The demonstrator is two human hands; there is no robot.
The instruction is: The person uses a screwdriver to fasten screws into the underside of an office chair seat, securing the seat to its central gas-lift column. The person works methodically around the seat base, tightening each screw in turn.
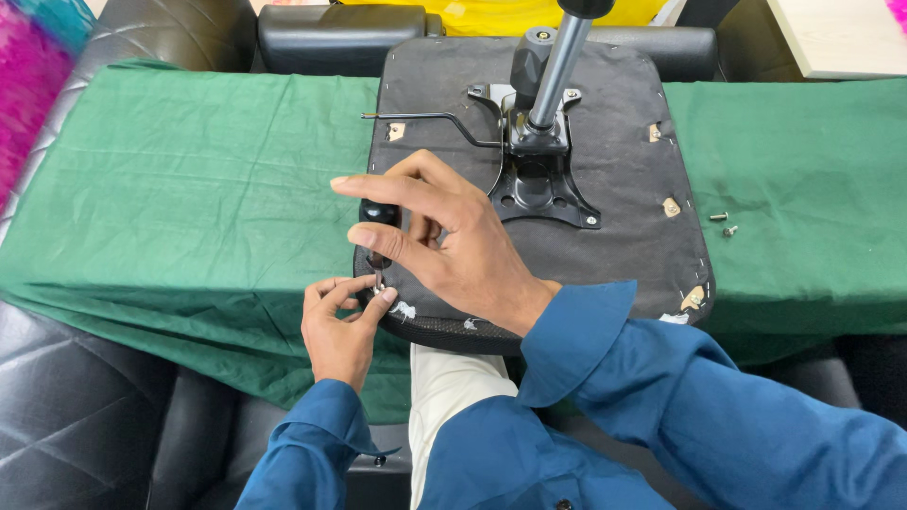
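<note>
A screwdriver point(378, 236) with a stubby black handle stands nearly upright at the front left corner of an upturned office chair seat point(624, 203), its long axis running top to bottom, handle up and thin metal shaft pointing down into the seat's edge. The right hand point(444, 236) is closed on the handle, thumb and curled fingers clamped around it while the index finger stretches out straight to the left above. The left hand point(342, 326) sits just below, its thumb and forefinger pinched together at the shaft's tip, where a small screw seems to be, though it is too small to tell for sure. The seat is a rounded-square slab lying underside up, covered in dull black fabric stapled along its rim, with a few pale brackets and torn white patches near the corners. At its middle a black metal mounting plate point(539, 179) is bolted, from which a grey gas-lift cylinder point(557, 71) rises toward the camera, and a thin bent wire lever point(425, 118) runs out to the left. The seat rests on a creased green cloth point(189, 179) spread over black quilted leather upholstery point(66, 406). Two small loose screws point(724, 223) lie on the cloth, just right of the seat. Both arms wear blue sleeves point(661, 416), and a bit of pink and turquoise fluff point(28, 66) shows at the upper left.
</note>
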